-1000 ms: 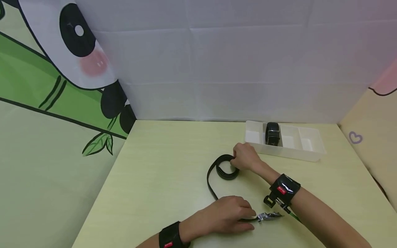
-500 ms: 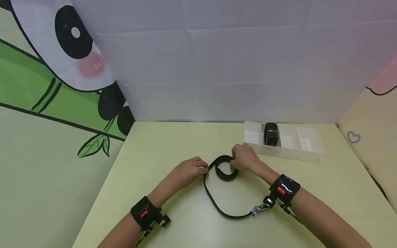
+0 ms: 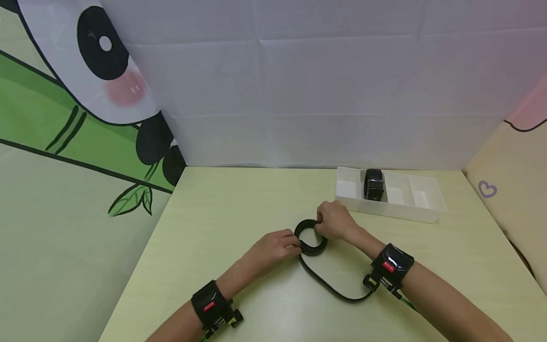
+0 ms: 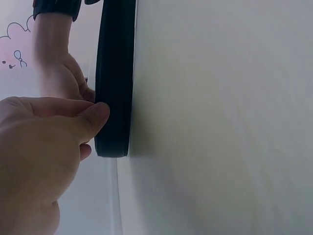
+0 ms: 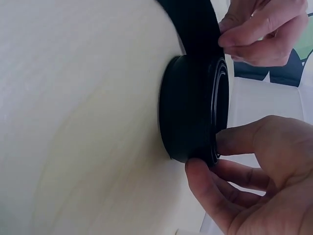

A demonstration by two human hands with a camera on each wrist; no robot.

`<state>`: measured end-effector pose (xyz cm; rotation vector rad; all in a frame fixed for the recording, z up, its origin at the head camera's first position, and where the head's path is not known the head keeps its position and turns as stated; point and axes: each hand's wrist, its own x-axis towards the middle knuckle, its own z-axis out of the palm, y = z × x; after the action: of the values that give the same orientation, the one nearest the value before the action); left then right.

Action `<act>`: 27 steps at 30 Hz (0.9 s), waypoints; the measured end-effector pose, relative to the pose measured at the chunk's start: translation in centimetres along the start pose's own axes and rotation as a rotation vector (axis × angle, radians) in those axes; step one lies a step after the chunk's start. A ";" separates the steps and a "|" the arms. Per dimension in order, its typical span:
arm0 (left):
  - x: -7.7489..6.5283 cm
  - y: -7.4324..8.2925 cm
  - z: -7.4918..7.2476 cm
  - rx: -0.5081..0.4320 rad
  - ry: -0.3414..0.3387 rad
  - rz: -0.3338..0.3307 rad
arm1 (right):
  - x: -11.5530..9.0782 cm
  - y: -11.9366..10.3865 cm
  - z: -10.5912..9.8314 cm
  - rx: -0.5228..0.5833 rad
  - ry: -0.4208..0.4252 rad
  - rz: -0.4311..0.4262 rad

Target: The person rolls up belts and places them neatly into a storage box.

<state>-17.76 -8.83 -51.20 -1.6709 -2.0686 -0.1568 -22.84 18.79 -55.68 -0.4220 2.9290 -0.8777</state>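
A black belt (image 3: 314, 250) stands on its edge on the table, part of it rolled into a coil. My right hand (image 3: 335, 221) pinches the coil's right side; in the right wrist view, the thumb lies inside the roll and a finger outside. At the coil's left side my left hand (image 3: 273, 249) pinches the strap between thumb and finger, as the left wrist view of the belt (image 4: 115, 73) shows too. The loose length curves from there toward the front right. Its buckle end is hidden behind the right wrist's camera.
Behind the right hand stands a white divided tray (image 3: 397, 211), and another coiled black belt (image 3: 373, 185) sits in one of its compartments. A white printed cloth wall (image 3: 299, 104) borders the table (image 3: 222, 204) at the back.
My left hand has left the strap near the buckle and moved back to the coil's left side, bringing the strap against it. The right hand has stayed at the coil.
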 end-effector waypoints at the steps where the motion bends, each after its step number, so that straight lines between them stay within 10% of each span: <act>1: 0.1 0.1 0.2 -0.007 0.009 0.000 | -0.1 -0.1 0.1 -0.003 0.005 0.001; 9: 0.7 0.7 1.4 -0.099 0.091 0.016 | -0.8 -0.7 0.9 -0.024 0.039 0.000; 27: 0.6 2.9 1.0 -0.237 0.024 -0.038 | -4.2 -3.5 0.8 0.068 0.082 -0.012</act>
<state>-15.43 -7.20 -52.37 -1.7552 -2.1328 -0.4480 -17.87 16.75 -54.52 -0.4088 2.9625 -1.0172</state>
